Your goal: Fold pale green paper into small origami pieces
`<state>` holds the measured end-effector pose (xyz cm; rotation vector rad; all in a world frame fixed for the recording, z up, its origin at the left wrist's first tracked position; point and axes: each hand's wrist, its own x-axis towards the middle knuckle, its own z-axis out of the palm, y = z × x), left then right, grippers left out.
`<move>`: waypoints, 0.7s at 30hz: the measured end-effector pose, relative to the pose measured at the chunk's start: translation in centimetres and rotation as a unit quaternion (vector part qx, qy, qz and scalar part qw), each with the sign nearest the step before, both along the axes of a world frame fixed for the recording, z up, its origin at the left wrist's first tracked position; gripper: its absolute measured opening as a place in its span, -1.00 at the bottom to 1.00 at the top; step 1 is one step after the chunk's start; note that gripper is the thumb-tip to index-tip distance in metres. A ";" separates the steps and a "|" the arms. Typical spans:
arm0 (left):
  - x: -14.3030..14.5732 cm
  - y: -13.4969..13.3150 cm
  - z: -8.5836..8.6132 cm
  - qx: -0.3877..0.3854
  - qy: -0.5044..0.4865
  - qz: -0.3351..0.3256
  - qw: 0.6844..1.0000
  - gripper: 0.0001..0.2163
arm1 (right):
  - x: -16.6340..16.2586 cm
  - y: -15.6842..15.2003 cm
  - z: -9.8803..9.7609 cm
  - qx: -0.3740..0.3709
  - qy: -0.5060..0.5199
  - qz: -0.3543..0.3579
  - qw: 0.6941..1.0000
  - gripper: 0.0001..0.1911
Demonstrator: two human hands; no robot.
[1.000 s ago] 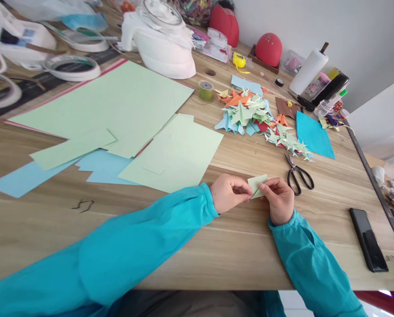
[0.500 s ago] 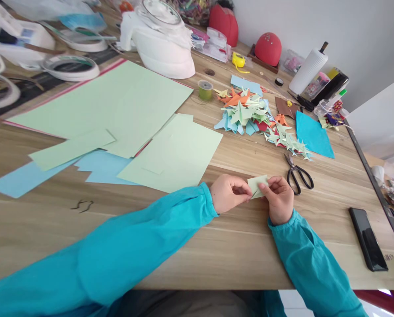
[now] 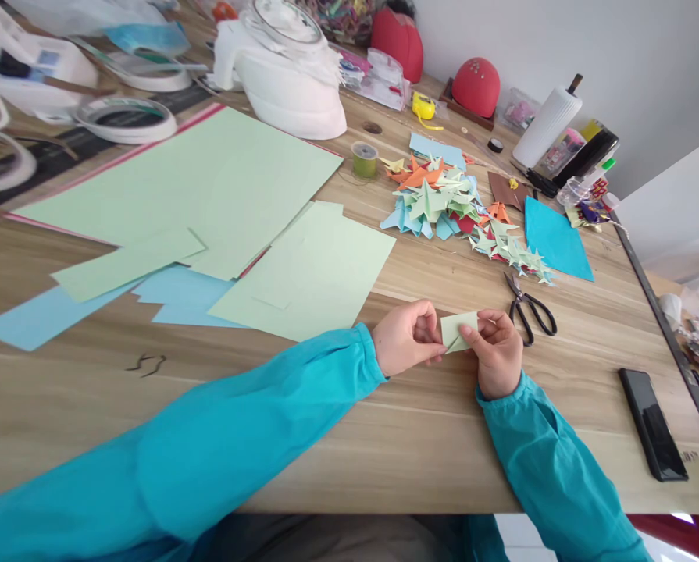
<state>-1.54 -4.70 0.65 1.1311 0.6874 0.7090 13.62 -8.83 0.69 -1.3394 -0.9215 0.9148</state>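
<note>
A small folded piece of pale green paper (image 3: 458,328) is held just above the wooden table (image 3: 419,437) between both hands. My left hand (image 3: 404,339) pinches its left edge with curled fingers. My right hand (image 3: 497,351) grips its right side, thumb pressed on the front. Both arms wear teal sleeves. Black scissors (image 3: 530,310) lie just right of my right hand.
Large pale green sheets (image 3: 220,179) and light blue sheets (image 3: 179,297) cover the left of the table. A pile of folded paper shapes (image 3: 443,203) and a teal square (image 3: 554,238) lie beyond. A black phone (image 3: 652,424) rests at the right; a white appliance (image 3: 284,74) stands behind.
My left hand's fingers have lifted and shifted slightly up along the paper's left edge, and the paper now stands a little more squared. The arms stay in place.
</note>
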 end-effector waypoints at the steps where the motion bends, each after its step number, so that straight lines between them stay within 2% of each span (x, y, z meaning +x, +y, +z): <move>1: 0.0 0.0 0.0 -0.002 0.001 -0.004 1.000 -0.68 | 0.0 0.0 0.0 0.002 0.001 0.000 1.000 -0.58; 13: -0.2 0.0 0.7 -0.008 0.031 -0.065 0.997 -0.74 | -0.1 -0.4 0.6 0.019 -0.037 -0.006 0.999 -0.63; 21: -0.2 -0.2 0.6 0.019 0.045 -0.044 0.998 -0.75 | -0.1 -0.4 0.3 0.014 -0.019 0.003 1.000 -0.63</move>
